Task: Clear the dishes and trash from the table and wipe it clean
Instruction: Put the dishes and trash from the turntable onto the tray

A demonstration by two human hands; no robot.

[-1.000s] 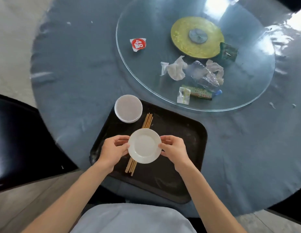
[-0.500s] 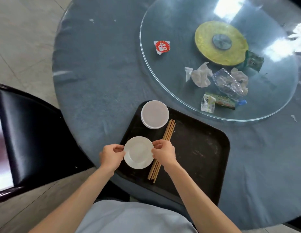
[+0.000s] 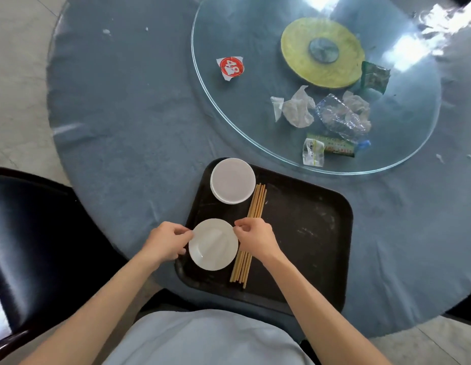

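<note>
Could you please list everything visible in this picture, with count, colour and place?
Table: one, round, grey-blue cover.
Turntable: one, clear glass, far right of table, yellow hub.
Tray: one, black, near table edge.
Plate: one, white, tray's near-left corner.
Bowls: white stack, count unclear, tray's far-left corner.
Chopsticks: several, tan, on tray right of the plate.
Bottle: one, clear, crushed, on turntable.
Tissues: about two, white, beside bottle.
Wrappers: about three, green or clear, on turntable.
Label: one, red and white, turntable's left edge.
Chair: one, black, left.
Left hand: at plate's left rim.
Right hand: at plate's right rim.
</note>
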